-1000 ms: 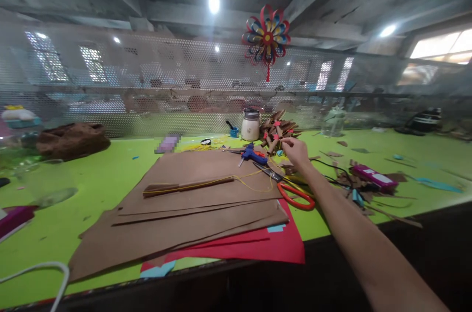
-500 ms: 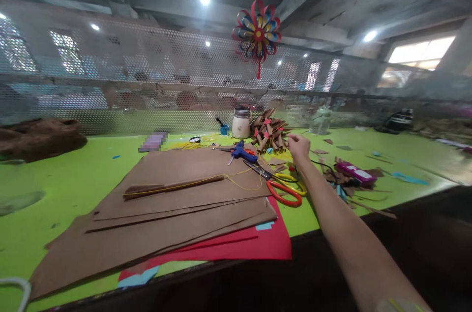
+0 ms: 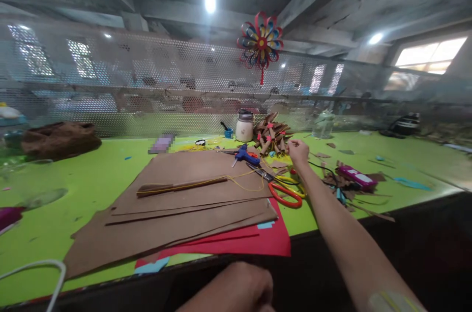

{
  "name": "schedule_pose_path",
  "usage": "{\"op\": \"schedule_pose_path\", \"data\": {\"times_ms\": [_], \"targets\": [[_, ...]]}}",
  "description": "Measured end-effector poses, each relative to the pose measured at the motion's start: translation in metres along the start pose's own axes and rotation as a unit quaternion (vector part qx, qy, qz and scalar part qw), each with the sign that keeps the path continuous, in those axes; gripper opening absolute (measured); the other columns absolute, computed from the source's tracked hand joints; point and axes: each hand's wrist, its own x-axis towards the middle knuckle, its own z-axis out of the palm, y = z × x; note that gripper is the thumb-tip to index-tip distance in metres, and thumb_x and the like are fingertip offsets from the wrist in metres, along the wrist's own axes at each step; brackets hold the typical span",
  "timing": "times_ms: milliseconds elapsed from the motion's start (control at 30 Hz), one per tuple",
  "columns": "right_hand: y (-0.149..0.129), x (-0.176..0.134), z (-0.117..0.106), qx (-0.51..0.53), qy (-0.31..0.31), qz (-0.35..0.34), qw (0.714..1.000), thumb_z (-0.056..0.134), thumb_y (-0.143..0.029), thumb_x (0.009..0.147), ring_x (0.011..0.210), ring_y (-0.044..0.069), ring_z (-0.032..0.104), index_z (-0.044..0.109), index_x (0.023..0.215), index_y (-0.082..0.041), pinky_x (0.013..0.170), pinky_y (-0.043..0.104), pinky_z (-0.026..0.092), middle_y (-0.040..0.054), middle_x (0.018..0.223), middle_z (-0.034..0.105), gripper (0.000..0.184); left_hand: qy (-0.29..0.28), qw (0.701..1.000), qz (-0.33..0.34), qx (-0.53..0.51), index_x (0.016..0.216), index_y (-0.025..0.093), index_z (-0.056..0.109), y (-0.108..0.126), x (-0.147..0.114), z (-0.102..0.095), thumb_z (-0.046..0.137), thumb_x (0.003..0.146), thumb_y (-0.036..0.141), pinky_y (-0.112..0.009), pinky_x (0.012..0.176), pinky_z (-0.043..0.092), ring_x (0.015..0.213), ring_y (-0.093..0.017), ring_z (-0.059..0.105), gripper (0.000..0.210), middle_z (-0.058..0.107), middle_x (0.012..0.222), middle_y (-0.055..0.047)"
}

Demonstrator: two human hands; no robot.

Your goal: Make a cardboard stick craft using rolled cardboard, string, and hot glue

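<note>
My right hand reaches over the bench, its fingers pinched together at the right side of a pile of rolled brown paper pieces with red tips. Whatever lies in that pinch is too small to make out. Low in the view, my left hand is curled in front of the bench edge, its inner side hidden. Between the hands are scissors with orange and yellow handles, a blue glue gun and stacked brown paper sheets. A thin brown paper roll with yellow thread along it rests on the sheets.
Red paper lies under the brown sheets. A white jar and a small blue pot stand behind. A purple box sits right among scraps. Brown cloth lies far left. A paper flower hangs above.
My left hand has come into view at the bottom. My right hand stays beside the paper pile, still pinched. The view has shifted slightly left.
</note>
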Motion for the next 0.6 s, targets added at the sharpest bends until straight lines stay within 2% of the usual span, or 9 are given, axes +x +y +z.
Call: {"op": "schedule_pose_path", "data": {"times_ms": [67,133,200,333,367,433,500,600], "targets": [[0.001,-0.003,0.001,-0.005,-0.010,0.003,1.000,0.050,-0.032,0.070,0.055,0.020,0.059,0.068,0.079,-0.013,0.054,0.029,0.046,0.0071,0.056,0.064,0.028,0.024,1.000,-0.012,0.012,0.079,0.020,0.066,0.006,0.003,-0.023,0.057,0.081,0.038,-0.021,0.049,0.039,0.058,-0.011,0.055,0.020,0.063,0.068,0.000],[0.001,-0.005,0.004,-0.007,-0.024,0.004,1.000,0.051,-0.032,0.069,0.058,0.020,0.060,0.069,0.076,-0.014,0.057,0.030,0.046,0.0070,0.057,0.065,0.025,0.101,0.994,0.001,0.046,0.072,0.017,0.066,0.013,0.004,-0.052,0.054,0.082,0.041,-0.021,0.054,0.038,0.058,-0.010,0.054,0.029,0.064,0.065,-0.002],[0.001,-0.007,0.006,-0.004,-0.038,0.005,0.999,0.053,-0.032,0.068,0.061,0.021,0.061,0.069,0.074,-0.015,0.059,0.030,0.047,0.0068,0.059,0.066,0.024,0.164,0.986,0.023,0.031,0.072,0.015,0.067,0.016,0.006,-0.082,0.054,0.082,0.039,-0.020,0.056,0.041,0.057,-0.009,0.055,0.030,0.066,0.065,-0.003],[0.001,-0.005,0.009,0.011,-0.049,0.012,0.999,0.053,-0.032,0.068,0.062,0.020,0.061,0.069,0.075,-0.015,0.059,0.030,0.047,0.0070,0.061,0.067,0.024,0.266,0.964,0.000,-0.026,0.075,0.013,0.070,0.001,0.014,-0.129,0.062,0.077,0.037,-0.021,0.057,0.047,0.059,-0.012,0.060,0.026,0.070,0.068,-0.005],[0.001,-0.004,0.008,0.016,-0.049,0.016,0.999,0.053,-0.032,0.069,0.060,0.020,0.061,0.069,0.076,-0.015,0.058,0.030,0.047,0.0070,0.062,0.067,0.025,0.293,0.955,-0.001,-0.045,0.075,0.013,0.070,-0.005,0.017,-0.135,0.063,0.075,0.038,-0.022,0.058,0.049,0.060,-0.012,0.061,0.026,0.070,0.069,-0.005],[0.003,-0.002,0.008,0.024,-0.048,0.024,0.998,0.052,-0.031,0.069,0.057,0.019,0.060,0.069,0.078,-0.014,0.055,0.029,0.047,0.0070,0.062,0.067,0.026,0.307,0.948,-0.006,-0.083,0.077,0.013,0.070,-0.018,0.022,-0.141,0.064,0.074,0.039,-0.024,0.060,0.052,0.061,-0.013,0.062,0.027,0.071,0.074,-0.006],[0.005,-0.001,0.008,0.030,-0.047,0.032,0.998,0.051,-0.030,0.068,0.053,0.018,0.059,0.069,0.080,-0.014,0.052,0.028,0.047,0.0070,0.063,0.067,0.027,0.286,0.953,-0.009,-0.101,0.079,0.014,0.070,-0.029,0.028,-0.139,0.063,0.074,0.040,-0.025,0.062,0.053,0.062,-0.012,0.063,0.028,0.072,0.078,-0.006],[0.005,-0.001,0.008,0.036,-0.048,0.042,0.997,0.051,-0.029,0.066,0.049,0.015,0.058,0.068,0.081,-0.013,0.048,0.026,0.046,0.0061,0.063,0.067,0.028,0.217,0.972,-0.016,-0.093,0.081,0.013,0.069,-0.043,0.038,-0.131,0.058,0.078,0.040,-0.025,0.063,0.052,0.063,-0.012,0.063,0.029,0.072,0.080,-0.007]]}}
